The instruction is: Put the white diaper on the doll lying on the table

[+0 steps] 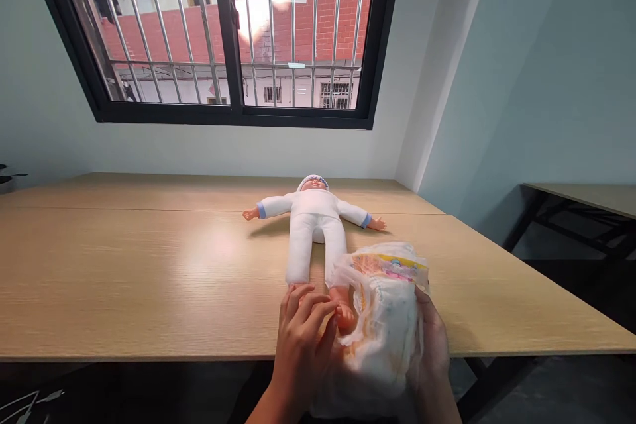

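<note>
A baby doll [318, 209] in a white suit with blue cuffs and a white cap lies face up on the table, arms spread and feet toward me. My right hand [433, 338] grips the right side of a clear plastic pack of diapers [390, 324]; the pack has a coloured printed band near its top. The pack hangs over the table's front edge and covers part of the doll's leg on the right. My left hand [305, 328] is over the doll's feet with its fingers apart and bent, near the pack's open-looking left side. It holds nothing that I can see.
The wooden table [149, 278] runs across the view, its front edge close to me. Behind it is a barred window [233, 46] in a pale wall. Another table [586, 199] stands at the right. White cables [34, 401] show at the lower left.
</note>
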A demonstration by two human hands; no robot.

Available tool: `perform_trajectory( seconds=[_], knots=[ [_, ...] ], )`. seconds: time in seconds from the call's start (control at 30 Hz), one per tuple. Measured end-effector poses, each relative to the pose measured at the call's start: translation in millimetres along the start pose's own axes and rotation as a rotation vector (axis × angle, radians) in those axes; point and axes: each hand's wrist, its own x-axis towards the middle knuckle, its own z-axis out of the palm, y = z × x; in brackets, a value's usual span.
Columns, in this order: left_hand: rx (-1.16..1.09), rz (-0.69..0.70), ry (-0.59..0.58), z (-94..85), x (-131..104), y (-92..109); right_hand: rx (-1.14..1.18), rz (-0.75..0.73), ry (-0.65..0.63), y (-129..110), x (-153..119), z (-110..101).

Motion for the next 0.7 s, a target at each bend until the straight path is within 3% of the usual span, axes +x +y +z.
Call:
perform_trajectory(
  seconds=[0.1,0.17,0.3,0.4,0.5,0.6,0.7],
  knots=[
    [-0.111,-0.187,0.051,-1.6,-1.3,-2.8,0.001,0.004,-0.001,-1.0,-0.1,1.0],
    [-0.281,-0.452,0.095,-7.3,4.0,-4.7,0.005,0.005,0.028,-1.9,-1.1,4.2],
    [-0.963,-1.048,0.165,-27.9,29.7,-8.9,-0.017,0.022,0.041,-2.2,-4.8,12.2],
    [-1.292,-1.316,0.154,-38.1,46.7,-12.9,-0.038,0.045,0.008,-1.1,-6.3,16.3],
    [-1.542,-1.416,0.022,-35.4,51.1,-14.6,-0.052,0.07,-0.022,-0.3,-4.5,19.1],
    [-1.791,-1.379,-0.069,-25.2,48.1,-10.5,-0.091,0.072,-0.047,0.1,-1.2,23.0],
    [-1.906,-1.371,-0.128,-16.1,46.0,-1.1,-0.128,0.05,-0.076,1.2,-0.3,27.7]
  ],
)
